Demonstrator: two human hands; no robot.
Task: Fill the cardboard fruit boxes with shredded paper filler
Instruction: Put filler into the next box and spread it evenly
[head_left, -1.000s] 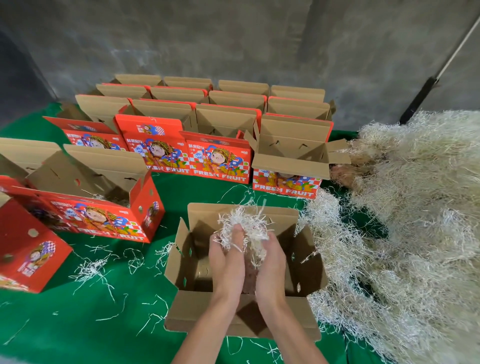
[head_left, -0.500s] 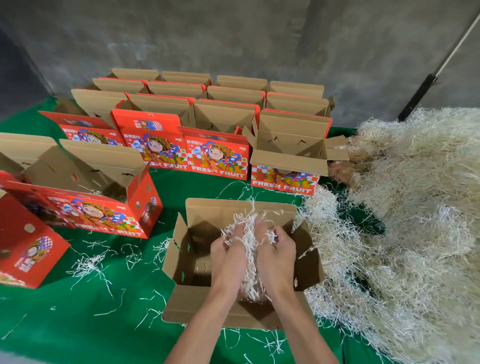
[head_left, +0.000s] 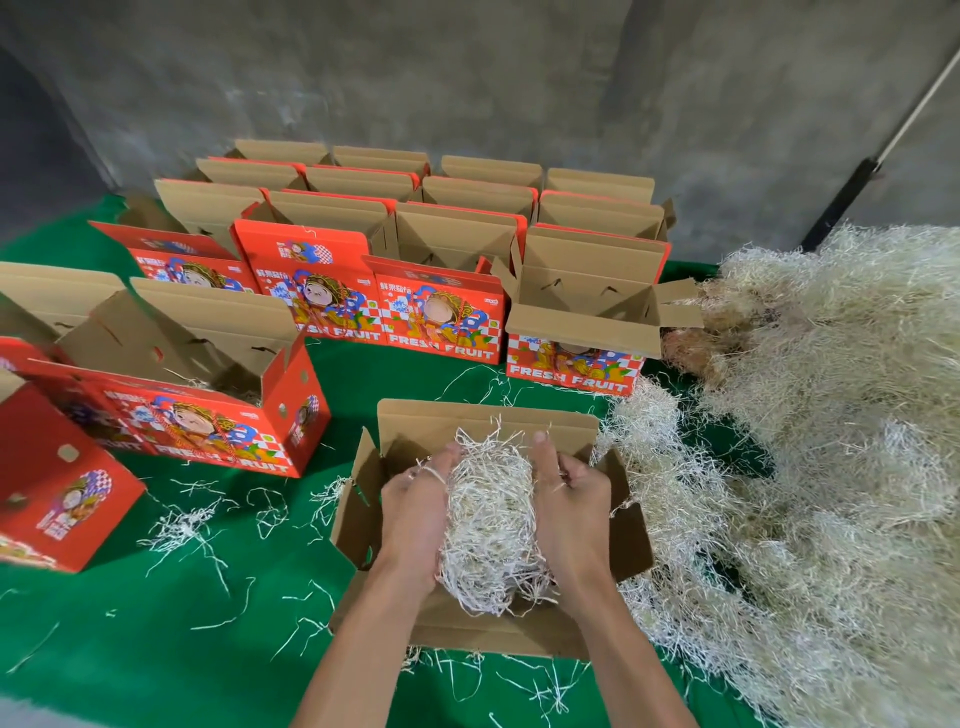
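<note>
Since half a second ago the two hands have drawn apart, and the wad of shredded paper (head_left: 491, 525) between them has spread wider over the open box (head_left: 618, 540). The left hand (head_left: 415, 514) and the right hand (head_left: 571, 512) flank the wad, palms inward; the left fingers curl into the strands, and the right hand's fingers are bent around strands at its far edge. Holding it from both sides likely keeps the loose filler from spilling as it goes down. The wad hangs within the box mouth, its lower fringe trailing over the near flap (head_left: 498, 631). The four flaps stand outward, leaving the mouth clear. The big filler heap (head_left: 831, 415) touches the box's right side, within easy reach. Rows of red fruit boxes (head_left: 441, 312) stand open beyond on the green cloth (head_left: 156, 649).
</note>
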